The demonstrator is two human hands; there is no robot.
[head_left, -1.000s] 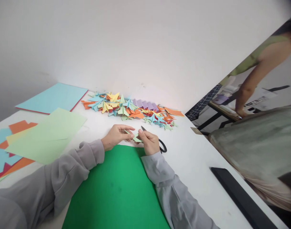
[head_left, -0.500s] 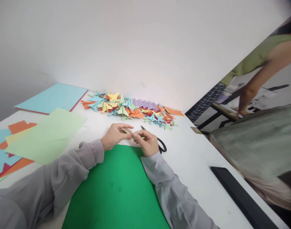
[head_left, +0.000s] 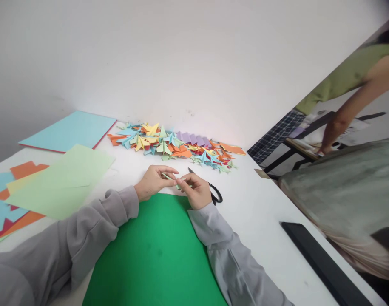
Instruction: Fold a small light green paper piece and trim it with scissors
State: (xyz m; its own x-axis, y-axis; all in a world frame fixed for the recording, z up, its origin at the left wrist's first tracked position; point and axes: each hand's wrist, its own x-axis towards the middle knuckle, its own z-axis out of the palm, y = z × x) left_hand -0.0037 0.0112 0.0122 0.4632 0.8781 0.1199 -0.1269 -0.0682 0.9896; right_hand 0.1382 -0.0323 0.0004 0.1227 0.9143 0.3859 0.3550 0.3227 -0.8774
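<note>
Between my two hands is a small folded piece of light green paper (head_left: 166, 176), pinched in the fingertips just above the far edge of a large green sheet (head_left: 156, 250). My left hand (head_left: 154, 182) grips it from the left, with thumb and fingers together. My right hand (head_left: 196, 190) pinches its right part, and the fingers cover much of it. Black-handled scissors (head_left: 217, 194) lie on the table beside my right hand, their blades partly hidden behind it. Beyond the hands lies a row of small folded paper planes (head_left: 164, 146) in several colours.
Light green sheets (head_left: 63, 182) overlap coloured paper pieces (head_left: 25, 170) at the left. Behind them lies a light blue sheet (head_left: 69, 129). A long black object (head_left: 322, 263) rests near the right table edge. Past that edge, another person's arm (head_left: 350, 110) reaches over a second table.
The folded light green paper has tilted slightly between my fingers, and my hands have barely moved. The other person's arm has shifted slightly.
</note>
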